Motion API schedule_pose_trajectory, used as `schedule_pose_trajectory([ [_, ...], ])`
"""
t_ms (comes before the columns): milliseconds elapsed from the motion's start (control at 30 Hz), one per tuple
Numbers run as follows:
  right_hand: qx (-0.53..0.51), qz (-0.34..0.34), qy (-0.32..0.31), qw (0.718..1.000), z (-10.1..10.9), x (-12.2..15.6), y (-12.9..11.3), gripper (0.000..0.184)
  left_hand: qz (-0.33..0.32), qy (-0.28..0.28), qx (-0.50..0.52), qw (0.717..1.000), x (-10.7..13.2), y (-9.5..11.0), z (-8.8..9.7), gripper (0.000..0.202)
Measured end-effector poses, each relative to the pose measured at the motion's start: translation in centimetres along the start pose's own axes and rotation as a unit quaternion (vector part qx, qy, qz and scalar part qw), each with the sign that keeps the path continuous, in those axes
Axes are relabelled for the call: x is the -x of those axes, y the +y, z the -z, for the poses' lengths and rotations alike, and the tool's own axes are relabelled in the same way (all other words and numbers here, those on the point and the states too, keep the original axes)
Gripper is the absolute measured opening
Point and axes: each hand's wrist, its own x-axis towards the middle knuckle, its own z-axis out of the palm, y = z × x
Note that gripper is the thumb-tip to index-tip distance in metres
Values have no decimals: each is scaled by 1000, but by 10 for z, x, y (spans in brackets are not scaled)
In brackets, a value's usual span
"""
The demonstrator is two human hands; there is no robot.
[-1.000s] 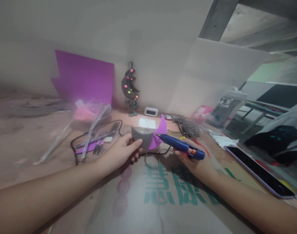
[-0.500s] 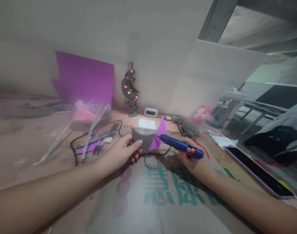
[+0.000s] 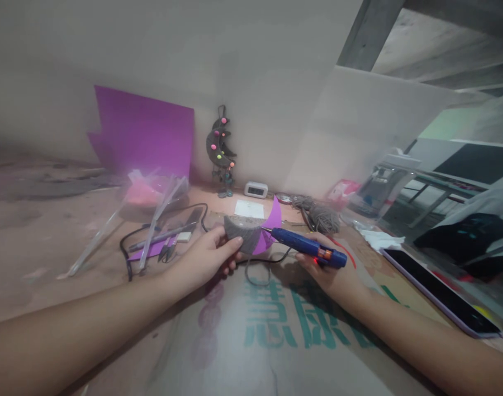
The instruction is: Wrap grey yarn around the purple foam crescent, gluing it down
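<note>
My left hand [image 3: 214, 254] pinches a purple crescent cutout [image 3: 275, 213], thumb on the front face. Grey yarn [image 3: 242, 237] is wrapped round the crescent's left part, while the right tip is bare purple. In my right hand [image 3: 323, 269] is a blue hot glue gun [image 3: 303, 245], with a red light glowing near its underside. Its nozzle points left and meets the crescent close to where the yarn ends; whether it touches, I cannot tell. A loose strand of grey yarn hangs in a loop below the crescent.
A finished-looking grey moon hanging [image 3: 220, 146] with coloured dots leans on the wall by a small clock [image 3: 256, 190]. Yarn balls [image 3: 323, 219], a phone [image 3: 439, 291] and a water jug [image 3: 381, 184] lie right. Purple card [image 3: 146, 132], clear sticks [image 3: 97, 236] and scissors [image 3: 167, 250] are left.
Almost nothing differs. The whole view has shifted very slightly, and both hands hold the same crescent and glue gun in nearly the same pose.
</note>
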Motion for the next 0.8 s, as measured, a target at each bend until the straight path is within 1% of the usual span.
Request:
schedule_pose_trajectory([
  [233,-8,15,5,1000,-1,0,0,9,-5,-6,-4,1000,0,-1,1,31],
  [500,6,26,11,1000,0,-1,-2,5,-3,-9,5,1000,-1,-2,0,30],
  [800,5,27,11,1000,1,-1,-4,6,-8,-10,3,1000,1,-1,-1,30],
])
